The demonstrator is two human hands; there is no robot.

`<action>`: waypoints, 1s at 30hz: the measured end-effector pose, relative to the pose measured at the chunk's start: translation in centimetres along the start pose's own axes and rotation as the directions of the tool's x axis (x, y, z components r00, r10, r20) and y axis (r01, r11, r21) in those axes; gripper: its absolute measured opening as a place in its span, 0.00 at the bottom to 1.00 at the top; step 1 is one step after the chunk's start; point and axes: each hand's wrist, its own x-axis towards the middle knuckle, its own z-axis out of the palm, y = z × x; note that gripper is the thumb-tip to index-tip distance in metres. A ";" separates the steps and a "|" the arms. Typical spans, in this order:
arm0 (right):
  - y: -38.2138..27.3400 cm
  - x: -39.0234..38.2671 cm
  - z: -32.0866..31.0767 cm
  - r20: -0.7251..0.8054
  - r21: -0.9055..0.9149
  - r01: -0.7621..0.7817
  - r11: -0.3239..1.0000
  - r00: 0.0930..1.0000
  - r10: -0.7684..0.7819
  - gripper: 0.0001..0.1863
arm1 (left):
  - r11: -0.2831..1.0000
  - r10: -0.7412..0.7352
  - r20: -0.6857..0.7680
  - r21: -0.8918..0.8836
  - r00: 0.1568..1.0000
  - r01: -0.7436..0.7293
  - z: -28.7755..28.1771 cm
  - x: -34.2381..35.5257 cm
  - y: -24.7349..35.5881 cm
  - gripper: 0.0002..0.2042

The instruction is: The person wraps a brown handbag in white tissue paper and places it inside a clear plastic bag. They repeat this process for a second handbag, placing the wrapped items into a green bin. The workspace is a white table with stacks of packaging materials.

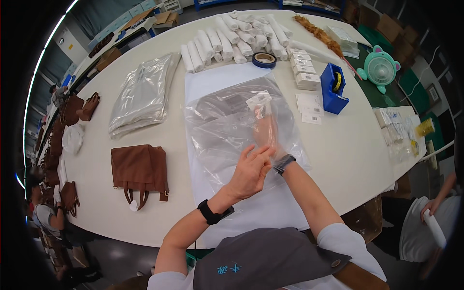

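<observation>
A large clear plastic bag (212, 130) lies in front of me over white paper sheets (203, 89). My right hand (265, 126) shows through its film, fingers stretched out and pointing away from me, tips beside a white printed label (259, 99). Whether the label is on or inside the bag, I cannot tell. My left hand (250, 170) hovers over the near part of the bag, close to my right wrist; its fingers are slightly bent and apart, with nothing visible in them. A brown handbag (140, 166) lies to the left, its handles toward me.
Clear bags (142, 89) are stacked at the left. White paper rolls (232, 38) pile at the far side, near blue tape (264, 60). Small label stacks (304, 70), a blue tape dispenser (334, 89) and a green fan (380, 67) stand right. Other people work at both sides.
</observation>
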 end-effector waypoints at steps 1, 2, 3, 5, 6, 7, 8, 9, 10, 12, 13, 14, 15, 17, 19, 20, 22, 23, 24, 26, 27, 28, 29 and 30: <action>0.9 -0.2 1.0 0.019 0.253 -0.113 0.961 0.994 0.112 0.22 | 1.000 0.009 0.004 0.001 1.000 -0.009 0.1 0.1 0.3 0.07; 2.8 -0.7 2.4 0.053 0.479 -0.218 0.850 0.974 0.220 0.21 | 1.000 0.030 0.012 -0.005 0.999 -0.030 0.4 0.7 0.7 0.07; 3.6 -0.9 3.2 0.095 0.656 -0.265 0.707 0.958 0.270 0.21 | 0.999 0.036 0.013 -0.002 0.999 -0.036 0.4 0.8 0.8 0.07; 4.3 -1.1 3.8 0.163 0.888 -0.282 0.363 0.932 0.323 0.20 | 0.999 0.042 -0.011 0.006 0.999 -0.042 0.2 1.0 0.9 0.08; 4.9 -1.1 3.9 0.198 0.929 -0.277 0.244 0.931 0.305 0.20 | 0.999 0.047 -0.022 0.009 0.999 -0.046 0.2 1.1 0.9 0.08; 5.0 -1.0 3.6 0.237 0.953 -0.279 0.118 0.929 0.284 0.20 | 0.999 0.045 -0.023 0.009 0.999 -0.045 0.2 1.0 0.9 0.09; 5.3 -0.7 3.3 0.282 0.952 -0.301 0.048 0.930 0.235 0.20 | 0.999 0.046 -0.024 0.007 0.999 -0.046 0.3 1.0 0.8 0.10; 5.4 -0.5 3.1 0.196 0.920 -0.247 0.305 0.962 0.187 0.20 | 0.999 0.048 -0.024 0.004 0.999 -0.048 0.5 0.9 0.8 0.10; 5.0 0.0 2.7 0.108 0.829 -0.165 0.535 0.985 0.136 0.20 | 0.999 0.038 -0.020 0.003 0.999 -0.038 0.5 0.9 0.8 0.11; 4.3 0.6 1.7 -0.105 -0.136 0.232 0.963 0.963 -0.247 0.21 | 1.000 0.019 -0.010 0.000 1.000 -0.019 0.5 0.9 0.9 0.12; 3.7 1.0 1.2 -0.055 -0.158 0.198 0.967 0.977 -0.208 0.22 | 1.000 0.018 -0.010 0.006 1.000 -0.018 0.5 0.9 0.9 0.13; 3.0 1.4 0.9 -0.005 -0.181 0.164 0.970 0.986 -0.168 0.22 | 1.000 0.017 -0.011 0.012 1.000 -0.017 0.4 0.8 0.8 0.13; 2.3 1.8 0.5 0.044 -0.206 0.132 0.970 0.991 -0.126 0.22 | 1.000 0.015 -0.011 0.019 1.000 -0.014 0.4 0.7 0.7 0.13; 2.6 1.0 0.1 -0.044 0.017 0.182 0.983 0.982 -0.181 0.23 | 0.999 0.025 -0.028 0.033 0.999 -0.025 0.5 0.5 0.6 0.13; 3.1 -0.3 0.0 -0.088 0.265 0.145 0.953 0.988 -0.126 0.23 | 0.999 0.034 -0.031 0.040 0.999 -0.033 0.7 0.5 0.6 0.12; 3.4 -1.1 0.2 -0.074 0.394 0.076 0.916 0.996 -0.051 0.24 | 0.999 0.039 -0.025 0.038 0.999 -0.038 0.8 0.6 0.7 0.12; 3.7 -1.5 0.0 -0.057 0.325 0.067 0.943 0.997 -0.051 0.24 | 0.997 0.055 0.000 0.060 0.999 -0.054 1.0 0.5 0.7 0.10; 3.6 -1.2 -0.3 -0.048 0.120 0.131 0.984 0.991 -0.126 0.24 | 0.994 0.065 0.019 0.083 0.998 -0.066 1.1 0.3 0.6 0.09; 3.5 -1.1 -0.7 -0.024 -0.090 0.194 0.977 0.980 -0.197 0.25 | 0.991 0.076 0.039 0.105 0.996 -0.080 1.2 0.2 0.4 0.09; 2.4 -1.3 -2.6 0.080 -0.024 0.162 0.986 0.984 -0.160 0.26 | 0.995 -0.068 0.225 0.083 0.972 0.051 1.1 -0.7 -0.3 0.08; 2.1 -1.9 -3.3 0.133 0.011 0.144 0.990 0.981 -0.144 0.27 | 0.989 -0.139 0.316 0.081 0.938 0.120 0.9 -1.1 -0.6 0.08; 3.3 -3.1 -4.4 0.150 -0.023 0.191 0.981 0.971 -0.185 0.28 | 0.951 -0.296 0.472 0.061 0.830 0.304 0.4 -0.1 -0.3 0.09; 4.3 -4.9 -5.6 0.174 -0.044 0.244 0.969 0.957 -0.233 0.28 | 0.871 -0.427 0.611 0.077 0.667 0.486 -0.9 1.4 0.2 0.11; 5.4 -6.9 -6.6 0.204 -0.062 0.300 0.952 0.938 -0.282 0.29 | 0.755 -0.511 0.725 0.122 0.461 0.645 -1.8 2.1 0.2 0.12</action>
